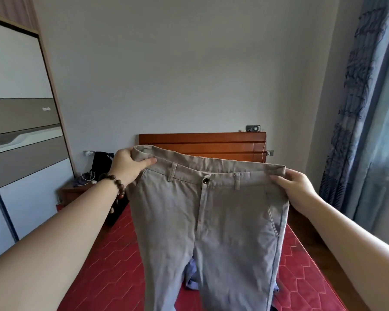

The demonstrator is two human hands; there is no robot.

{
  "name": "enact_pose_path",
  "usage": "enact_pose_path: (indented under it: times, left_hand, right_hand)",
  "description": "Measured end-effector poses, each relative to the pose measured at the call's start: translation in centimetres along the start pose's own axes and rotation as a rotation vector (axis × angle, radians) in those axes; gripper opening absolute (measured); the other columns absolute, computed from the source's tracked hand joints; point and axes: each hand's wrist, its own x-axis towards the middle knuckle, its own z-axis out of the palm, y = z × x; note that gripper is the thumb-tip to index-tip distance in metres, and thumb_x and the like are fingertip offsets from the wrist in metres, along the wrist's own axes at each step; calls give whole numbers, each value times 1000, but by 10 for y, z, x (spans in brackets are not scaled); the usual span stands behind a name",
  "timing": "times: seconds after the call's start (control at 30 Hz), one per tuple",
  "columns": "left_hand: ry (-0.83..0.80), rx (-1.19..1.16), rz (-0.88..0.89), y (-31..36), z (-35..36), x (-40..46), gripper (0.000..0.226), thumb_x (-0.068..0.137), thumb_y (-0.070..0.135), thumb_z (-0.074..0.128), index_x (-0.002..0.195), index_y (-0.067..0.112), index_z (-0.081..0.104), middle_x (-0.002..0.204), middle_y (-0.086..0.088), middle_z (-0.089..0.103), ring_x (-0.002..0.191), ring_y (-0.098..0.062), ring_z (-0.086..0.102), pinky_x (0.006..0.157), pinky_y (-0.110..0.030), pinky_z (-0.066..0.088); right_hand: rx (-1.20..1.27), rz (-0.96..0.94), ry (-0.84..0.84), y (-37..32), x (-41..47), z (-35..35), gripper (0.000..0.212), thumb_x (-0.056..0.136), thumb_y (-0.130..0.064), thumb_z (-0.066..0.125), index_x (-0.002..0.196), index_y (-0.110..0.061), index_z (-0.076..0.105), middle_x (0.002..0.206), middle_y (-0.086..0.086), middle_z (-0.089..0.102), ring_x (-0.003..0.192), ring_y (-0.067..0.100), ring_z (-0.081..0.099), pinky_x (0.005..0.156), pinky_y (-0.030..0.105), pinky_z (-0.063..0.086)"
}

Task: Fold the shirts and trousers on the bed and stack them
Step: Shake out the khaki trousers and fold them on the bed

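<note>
Holding: a pair of trousers (209, 225) hangs in the air over the bed (112, 261), spread by its waistband between two hands.
Bed: red quilted cover, running away from the camera to a wooden headboard (202, 145) at the far wall.
Trousers: grey-beige, front side facing the camera, button and fly at the middle; they are lifted off the cover, with the legs dropping out of the bottom of the view.
Long axis: top to bottom — waistband uppermost and roughly level, a little higher on the left; legs pointing down toward the near end of the bed.
Handling: woven cloth, soft and limp, probably light; it will sag wherever it is not held, so the stiffer waistband corners look like the best hold, and the hems once it lies flat.
Blue garment (192, 274): a crumpled piece shows on the cover between the two legs — likely the next one to fold.
Left hand (127, 166): clamped on the left corner of the waistband, thumb over the front; a bead bracelet (116, 186) on the wrist.
Right hand (294, 185): takes the right corner, thumb lying along the front of the band, fingers hidden behind the cloth.
Progress: no fold made in this pair yet, by the look of it.
</note>
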Motion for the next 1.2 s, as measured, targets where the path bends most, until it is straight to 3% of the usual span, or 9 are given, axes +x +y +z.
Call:
enact_pose_path:
  times: [0.1, 0.23, 0.43, 0.57, 0.67, 0.83, 1.03, 1.13, 1.2]
  left_hand:
    - [-80, -137, -111, -7, -10, 3, 18, 61, 34, 87, 74, 28, 76, 80, 11, 75, 82, -3, 70, 77, -23, 51]
    - [-14, -5, -231, -18, 7, -4, 28, 69, 35, 85, 73, 10, 71, 79, -11, 73, 81, -27, 70, 82, -41, 56]
    - [192, -214, -378, 13, 75, -35, 41, 74, 38, 80, 52, 11, 59, 53, -1, 61, 57, -20, 57, 55, -27, 42]
    - [107, -327, -334, 43, 118, -54, 45, 87, 35, 68, 64, -3, 62, 59, -10, 54, 56, -19, 48, 51, -25, 35]
    - [44, -367, -304, 61, 135, -64, 49, 92, 38, 61, 60, 1, 56, 55, -10, 48, 53, -19, 44, 44, -23, 31]
    - [-170, -501, -240, 65, 134, -78, 43, 83, 47, 68, 84, 4, 70, 80, -16, 72, 73, -31, 69, 69, -39, 57]
    - [-228, -590, -163, 60, 96, -62, 2, 84, 17, 72, 85, 17, 73, 82, 3, 75, 78, -13, 71, 64, -22, 55]
    - [-305, -729, -51, 74, 63, -41, 8, 76, 15, 70, 79, 17, 77, 82, -2, 75, 77, -15, 71, 66, -24, 55]
    - [-365, -786, -9, 86, 44, -27, 11, 72, 20, 70, 79, 19, 79, 83, -4, 75, 76, -16, 71, 67, -25, 56]
  right_hand:
    - [301, 108, -63, -20, 7, -6, 31, 78, -23, 74, 104, -5, 71, 92, 15, 73, 81, 27, 70, 71, 40, 58]
    - [70, 157, 110, -30, 13, 11, 24, 88, -16, 67, 102, 3, 62, 99, 25, 67, 84, 31, 64, 82, 55, 55]
    - [156, 270, 299, -44, -13, 71, 15, 86, -23, 69, 81, -12, 61, 88, 15, 69, 82, 29, 67, 81, 50, 57]
    - [232, 189, 188, -64, -42, 118, 9, 89, -24, 66, 84, -17, 62, 91, 14, 70, 84, 28, 68, 80, 49, 57]
    - [238, 150, 89, -81, -59, 137, 14, 93, -29, 60, 89, -16, 64, 92, 13, 70, 87, 30, 67, 85, 54, 54]
    - [365, 256, -105, -99, -68, 140, 55, 97, -52, 41, 78, -16, 77, 101, 4, 73, 99, 17, 66, 97, 37, 48]
    - [266, 149, -228, -105, -53, 109, 52, 86, -54, 58, 109, -9, 71, 107, 2, 73, 100, 15, 68, 92, 37, 54]
    - [156, 82, -183, -104, -40, 81, 94, 56, -60, 74, 139, -26, 47, 141, -1, 51, 130, 17, 47, 112, 44, 33]
    - [219, 148, -300, -101, -32, 70, 111, 52, -57, 82, 148, -32, 32, 150, 3, 39, 138, 21, 36, 115, 49, 23]
